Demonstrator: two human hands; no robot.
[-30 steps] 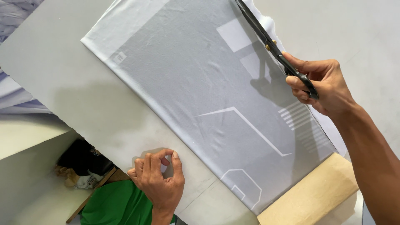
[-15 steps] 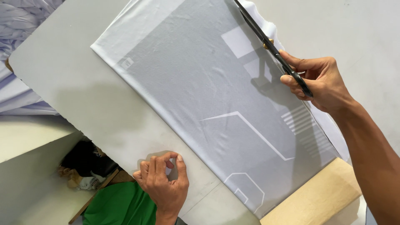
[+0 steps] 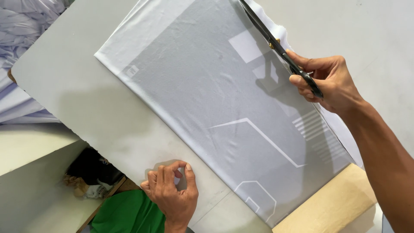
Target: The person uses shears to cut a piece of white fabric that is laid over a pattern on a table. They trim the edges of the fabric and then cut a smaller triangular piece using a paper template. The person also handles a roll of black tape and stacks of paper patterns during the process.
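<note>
A grey piece of fabric [image 3: 215, 95] printed with white lines and blocks lies flat on a pale table [image 3: 77, 99]. My right hand [image 3: 330, 82] grips black scissors [image 3: 276, 45] by the handles, with the blades lying along the fabric's far right edge. My left hand [image 3: 172, 196] rests at the near table edge, thumb and forefinger pinched together; I cannot tell whether anything is between them.
A tan cardboard sheet [image 3: 332, 207] sticks out from under the fabric at the lower right. White cloth [image 3: 21, 30] is piled at the upper left. Below the table edge lie a green cloth [image 3: 125, 215] and dark scraps [image 3: 90, 170].
The view has shifted, so the fabric sits further right in the frame. My right hand and the scissors have moved slightly up along the fabric's edge. My left hand stays at the table edge.
</note>
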